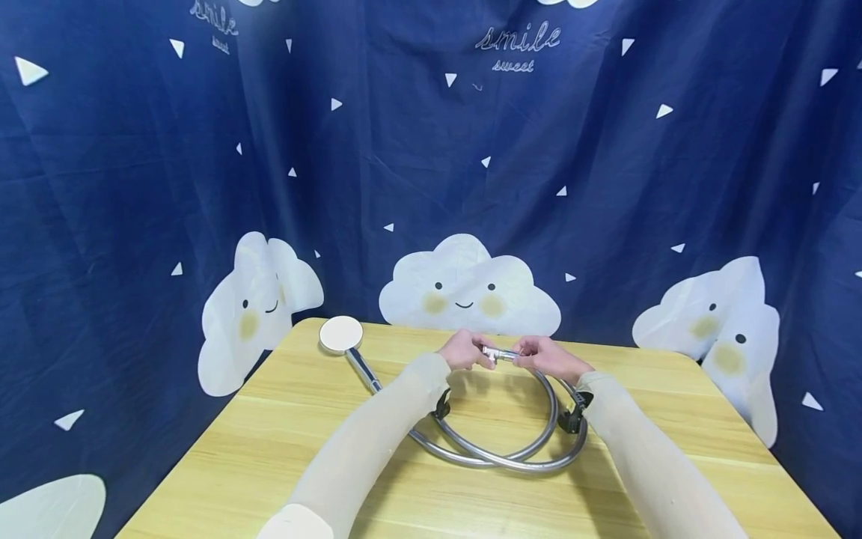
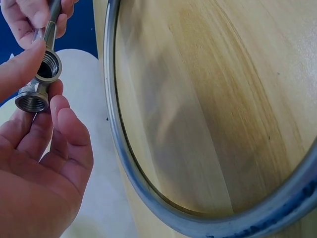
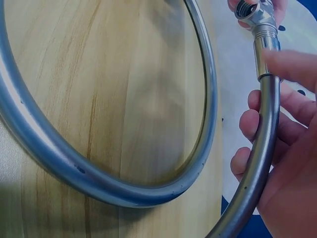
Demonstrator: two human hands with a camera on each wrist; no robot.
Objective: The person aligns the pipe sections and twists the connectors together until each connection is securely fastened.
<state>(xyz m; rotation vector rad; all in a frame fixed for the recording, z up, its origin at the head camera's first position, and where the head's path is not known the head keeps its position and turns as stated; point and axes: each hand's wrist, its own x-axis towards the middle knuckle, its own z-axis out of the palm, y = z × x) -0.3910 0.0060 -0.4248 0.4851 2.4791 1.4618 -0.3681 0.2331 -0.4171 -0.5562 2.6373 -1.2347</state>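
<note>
Over the far part of the table, my left hand [image 1: 465, 349] holds a small metal tee fitting [image 2: 35, 93] between thumb and fingers. Two of its threaded openings face the left wrist camera. My right hand [image 1: 551, 358] grips the end of a grey metal shower hose [image 3: 267, 114], with the thumb by its shiny connector nut [image 3: 260, 64]. The nut sits in line on the fitting, and a few threads show between them. From there the hose loops over the table toward a hand shower [image 1: 341, 335], whose white round face points up at the far left.
The pale wooden table [image 1: 310, 449] ends just beyond both hands. Behind it hangs a dark blue curtain [image 1: 417, 150] with white clouds and triangles. Hose coils [image 1: 525, 466] lie between my forearms, one passing close by the black right wrist camera [image 1: 571, 421].
</note>
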